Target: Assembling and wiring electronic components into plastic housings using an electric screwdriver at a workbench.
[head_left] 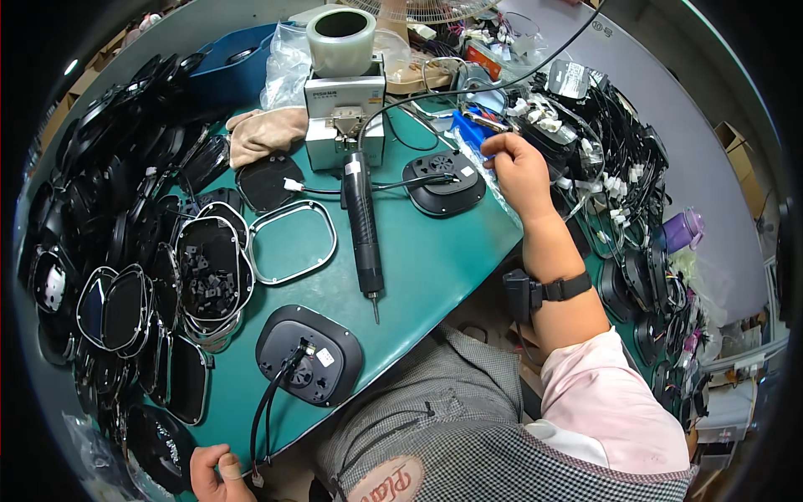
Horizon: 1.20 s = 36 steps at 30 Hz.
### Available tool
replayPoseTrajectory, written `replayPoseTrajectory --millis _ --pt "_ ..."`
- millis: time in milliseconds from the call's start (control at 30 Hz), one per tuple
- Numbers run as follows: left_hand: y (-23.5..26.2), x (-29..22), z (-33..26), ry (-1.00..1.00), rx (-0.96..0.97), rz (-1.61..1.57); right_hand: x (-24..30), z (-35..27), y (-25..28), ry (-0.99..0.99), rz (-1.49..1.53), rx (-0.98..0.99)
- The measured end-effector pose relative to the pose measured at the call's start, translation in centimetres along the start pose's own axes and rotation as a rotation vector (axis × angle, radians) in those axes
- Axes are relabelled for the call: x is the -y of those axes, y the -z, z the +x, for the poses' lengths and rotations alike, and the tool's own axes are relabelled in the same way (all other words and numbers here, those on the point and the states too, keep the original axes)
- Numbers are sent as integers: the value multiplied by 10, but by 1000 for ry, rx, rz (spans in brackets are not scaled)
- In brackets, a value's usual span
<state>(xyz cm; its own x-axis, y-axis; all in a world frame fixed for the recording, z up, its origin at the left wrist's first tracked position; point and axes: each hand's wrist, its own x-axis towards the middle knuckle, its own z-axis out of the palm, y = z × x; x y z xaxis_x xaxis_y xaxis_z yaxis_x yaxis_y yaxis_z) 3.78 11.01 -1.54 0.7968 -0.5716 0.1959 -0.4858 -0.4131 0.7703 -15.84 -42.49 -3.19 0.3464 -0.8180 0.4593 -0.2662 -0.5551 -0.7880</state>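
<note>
My left hand [216, 474] is at the lower left edge of the table, its fingers curled in and thumb on top; whatever they may hold is hidden. Just right of it hangs the white-plugged end of a black cable [266, 410]. That cable runs from a black rounded-square housing [311, 356] lying near the front edge. My right hand [520, 176] reaches over the far right side with fingers bent together beside a blue plastic bin [473, 132]; I cannot make out anything in them. A second black housing [443, 182] with a cable lies left of that hand.
A black electric screwdriver [362, 226] hangs upright mid-table, before a white box [345, 92] bearing a tape roll [340, 42]. Black housings and frames [125, 192] crowd the left. An oval frame [293, 241] lies centre-left. Wire bundles [615, 159] and a purple bottle [684, 230] are right.
</note>
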Motion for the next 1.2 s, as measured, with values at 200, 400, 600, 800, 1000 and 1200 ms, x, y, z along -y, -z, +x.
replayPoseTrajectory --millis 200,400,600,800,1000,1200 --pt "-24 -8 4 -25 -59 -87 -3 -37 -16 72 -6 352" --pt "-35 -36 18 -133 -25 -68 44 -39 -46 33 89 470" --pt "-37 -40 15 -135 -38 -16 123 -27 -114 427 83 640" --pt "-31 -30 11 -76 -82 28 164 -33 -176 471 94 815" --pt "-27 -24 9 -79 -92 7 180 -62 -246 800 -125 903" --pt "-24 -16 6 -69 -66 -41 185 -73 -273 866 -332 862"
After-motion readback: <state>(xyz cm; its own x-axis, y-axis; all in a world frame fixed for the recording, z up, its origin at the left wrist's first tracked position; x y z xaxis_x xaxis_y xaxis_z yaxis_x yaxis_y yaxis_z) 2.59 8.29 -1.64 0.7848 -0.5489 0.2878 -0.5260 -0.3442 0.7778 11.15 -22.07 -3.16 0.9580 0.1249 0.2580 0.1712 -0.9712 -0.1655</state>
